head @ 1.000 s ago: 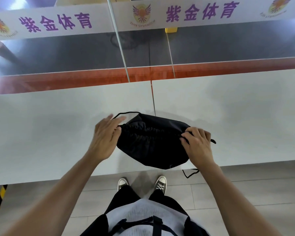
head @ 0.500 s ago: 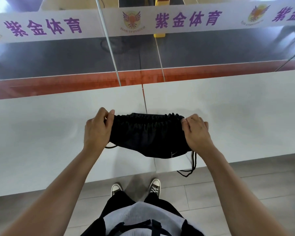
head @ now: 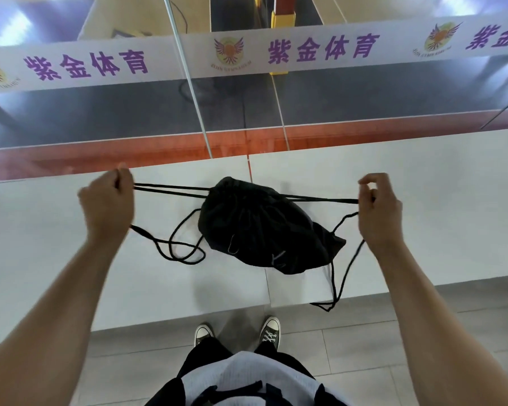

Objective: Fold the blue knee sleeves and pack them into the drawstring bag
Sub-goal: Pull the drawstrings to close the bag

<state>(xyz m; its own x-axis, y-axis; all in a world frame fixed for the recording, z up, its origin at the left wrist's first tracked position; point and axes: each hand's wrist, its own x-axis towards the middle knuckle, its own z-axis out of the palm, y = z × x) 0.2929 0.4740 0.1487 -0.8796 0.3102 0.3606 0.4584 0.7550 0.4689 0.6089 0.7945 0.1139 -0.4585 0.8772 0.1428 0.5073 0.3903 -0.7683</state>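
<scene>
Lying bunched on the white table (head: 71, 288) between our hands is the black drawstring bag (head: 264, 227); our left hand (head: 107, 205) and right hand (head: 380, 209) each pinch its taut cords (head: 170, 189).

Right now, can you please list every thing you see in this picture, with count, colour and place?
Black fabric drawstring bag: one, black, lying on the white table, mouth cinched shut.
Black drawstring cords: two pairs, black, stretched from the bag mouth out to each hand; slack loops lie on the table and one hangs over the near edge.
White table: two panels, white, meeting at a seam behind the bag.
White banner with purple characters: one, across the top.
Grey tiled floor: below the table.
Sneakers: two, dark with white toes, on the floor.
Left hand: one, pinching the cords.
Right hand: one, pinching the cords.
</scene>
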